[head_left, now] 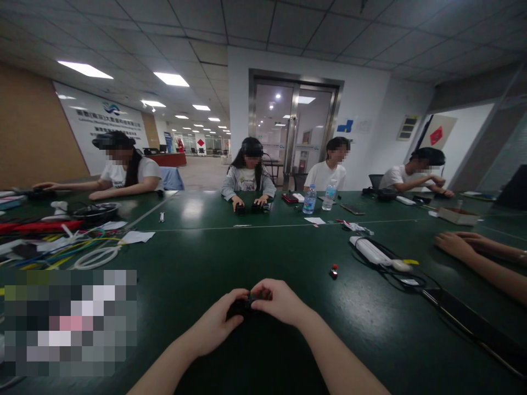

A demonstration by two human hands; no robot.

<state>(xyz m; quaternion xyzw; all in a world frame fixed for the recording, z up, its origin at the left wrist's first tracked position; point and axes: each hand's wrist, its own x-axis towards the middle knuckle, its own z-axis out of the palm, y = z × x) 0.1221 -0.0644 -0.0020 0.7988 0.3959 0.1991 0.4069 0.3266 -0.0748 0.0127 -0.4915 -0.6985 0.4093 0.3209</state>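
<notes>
A small black object (244, 305) is low in the centre of the head view, just over the dark green table (197, 274). My left hand (218, 323) wraps round its left side, fingers behind and thumb in front. From the right, my right hand (282, 300) has its thumb and curled fingers pinched at the object's right end. Between them, the hands hide much of it, and its exact kind is too dark to make out. To the right of my hands, apart from them, lies a small red and silver piece (334, 271).
A white power strip (373, 252) with black cable and a dark flat device (473, 323) lie right. Another person's hands (461, 244) rest there. Cables (96, 255) and papers (138, 236) crowd the left. Water bottles (309, 200) stand farther back. Several people sit opposite.
</notes>
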